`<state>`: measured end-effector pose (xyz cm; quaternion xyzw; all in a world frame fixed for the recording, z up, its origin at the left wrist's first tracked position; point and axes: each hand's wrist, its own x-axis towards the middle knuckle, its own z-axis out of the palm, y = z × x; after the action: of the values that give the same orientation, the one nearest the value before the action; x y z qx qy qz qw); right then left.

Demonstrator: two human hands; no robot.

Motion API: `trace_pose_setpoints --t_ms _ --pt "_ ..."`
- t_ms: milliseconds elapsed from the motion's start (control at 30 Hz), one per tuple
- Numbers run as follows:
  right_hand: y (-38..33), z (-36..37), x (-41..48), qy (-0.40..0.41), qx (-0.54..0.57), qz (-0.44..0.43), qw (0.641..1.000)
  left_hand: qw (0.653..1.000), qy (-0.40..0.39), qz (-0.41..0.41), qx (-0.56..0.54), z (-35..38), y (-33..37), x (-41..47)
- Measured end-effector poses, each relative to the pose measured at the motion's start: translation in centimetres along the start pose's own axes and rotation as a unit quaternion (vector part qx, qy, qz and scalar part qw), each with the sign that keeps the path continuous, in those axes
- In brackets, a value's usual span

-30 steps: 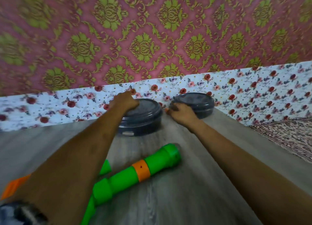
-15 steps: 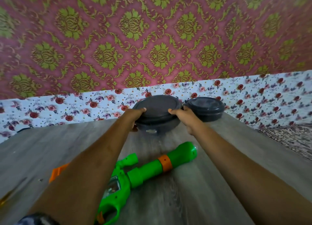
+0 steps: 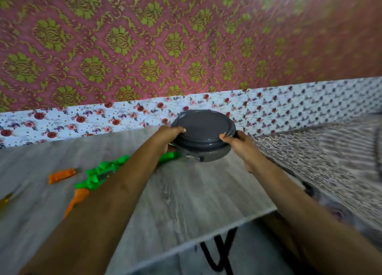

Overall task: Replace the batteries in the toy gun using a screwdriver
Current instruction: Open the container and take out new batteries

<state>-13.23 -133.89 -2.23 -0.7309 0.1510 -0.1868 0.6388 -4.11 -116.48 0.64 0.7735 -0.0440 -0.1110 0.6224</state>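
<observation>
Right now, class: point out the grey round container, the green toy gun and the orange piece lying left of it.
grey round container (image 3: 203,128): head view, middle of its lid.
green toy gun (image 3: 99,174): head view, blurred green body.
orange piece (image 3: 61,175): head view, its middle.

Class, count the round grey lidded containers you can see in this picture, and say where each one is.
1: the grey container, gripped between the left hand and right hand above the table. Others may lie out of view.
</observation>
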Motion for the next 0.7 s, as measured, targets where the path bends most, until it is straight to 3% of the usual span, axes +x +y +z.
trace_pose_setpoints --t_ms 233,533,600,700 --pt "3.3 -5.3 -6.2 0.019 -0.035 0.021 0.999 0.997 -0.041 -0.066 -0.028 4.7 -4.2 -5.9" --pt "4.5 -6.8 -8.3 0.016 0.005 0.040 0.999 0.996 -0.070 -0.058 0.001 5.6 -4.7 -7.9" --pt "4.8 -6.9 -8.6 -0.001 -0.026 0.036 0.999 0.995 -0.065 -0.026 0.075 5.4 -4.8 -7.8" --pt "5.5 -7.0 -9.4 -0.043 -0.096 0.001 0.994 0.954 -0.060 0.136 0.259 4.5 -4.1 -8.1"
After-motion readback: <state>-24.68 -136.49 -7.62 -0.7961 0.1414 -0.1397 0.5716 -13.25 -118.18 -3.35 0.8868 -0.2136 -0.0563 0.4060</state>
